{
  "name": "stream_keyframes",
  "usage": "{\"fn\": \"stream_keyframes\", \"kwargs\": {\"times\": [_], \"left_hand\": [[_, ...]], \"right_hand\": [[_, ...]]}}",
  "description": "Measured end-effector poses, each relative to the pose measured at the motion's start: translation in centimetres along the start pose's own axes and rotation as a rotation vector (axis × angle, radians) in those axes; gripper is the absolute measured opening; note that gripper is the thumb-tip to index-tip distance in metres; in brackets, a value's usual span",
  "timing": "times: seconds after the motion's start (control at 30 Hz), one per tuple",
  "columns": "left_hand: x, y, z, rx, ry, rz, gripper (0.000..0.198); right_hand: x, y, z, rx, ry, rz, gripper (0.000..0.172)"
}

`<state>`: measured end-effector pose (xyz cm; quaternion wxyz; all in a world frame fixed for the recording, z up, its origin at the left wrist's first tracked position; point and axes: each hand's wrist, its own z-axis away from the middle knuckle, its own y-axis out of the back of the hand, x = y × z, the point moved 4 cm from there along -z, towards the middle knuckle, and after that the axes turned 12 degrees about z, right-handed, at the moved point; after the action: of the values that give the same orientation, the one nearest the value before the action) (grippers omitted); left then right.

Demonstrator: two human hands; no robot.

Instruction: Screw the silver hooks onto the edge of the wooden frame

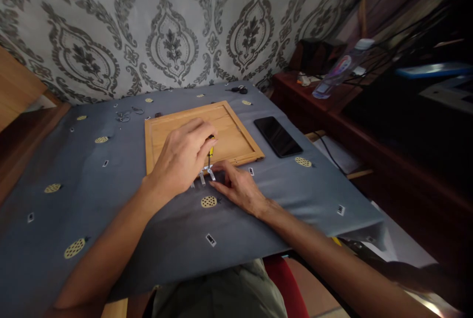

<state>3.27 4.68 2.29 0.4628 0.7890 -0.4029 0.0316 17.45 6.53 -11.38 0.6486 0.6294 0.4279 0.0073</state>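
My left hand (186,153) is closed around the yellow-and-black handle of a screwdriver (210,151), held upright with its shaft pointing down. The screwdriver's tip meets a silvery metal hook strip (211,174) along the near edge of a wooden framed panel (192,112). Several prongs of the strip stick out over the tablecloth towards me; part of it is hidden behind my left hand. From the right, my right hand (240,187) has thumb and forefinger on either side of the rightmost prong, gripping the strip at that end.
A black phone (278,136) lies right of the panel on the grey tablecloth (158,259). Keys (239,90) rest near the wall, and small wire-like pieces (124,115) lie at the left. On the dark red desk (332,111) stands a plastic bottle (342,69), with cables behind.
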Motion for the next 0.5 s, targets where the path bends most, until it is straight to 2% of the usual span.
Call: {"fn": "stream_keyframes", "kwargs": {"times": [0.17, 0.3, 0.5], "left_hand": [[-0.48, 0.06, -0.07, -0.023, 0.051, 0.039, 0.004], [-0.6, -0.05, -0.01, 0.009, 0.077, 0.026, 0.003], [-0.54, -0.19, -0.01, 0.037, 0.016, 0.019, 0.005]], "right_hand": [[0.07, -0.02, 0.02, 0.007, -0.009, 0.015, 0.031], [0.1, -0.06, 0.04, 0.003, -0.011, 0.026, 0.031], [0.12, 0.0, 0.08, 0.006, -0.002, 0.036, 0.031]]}}
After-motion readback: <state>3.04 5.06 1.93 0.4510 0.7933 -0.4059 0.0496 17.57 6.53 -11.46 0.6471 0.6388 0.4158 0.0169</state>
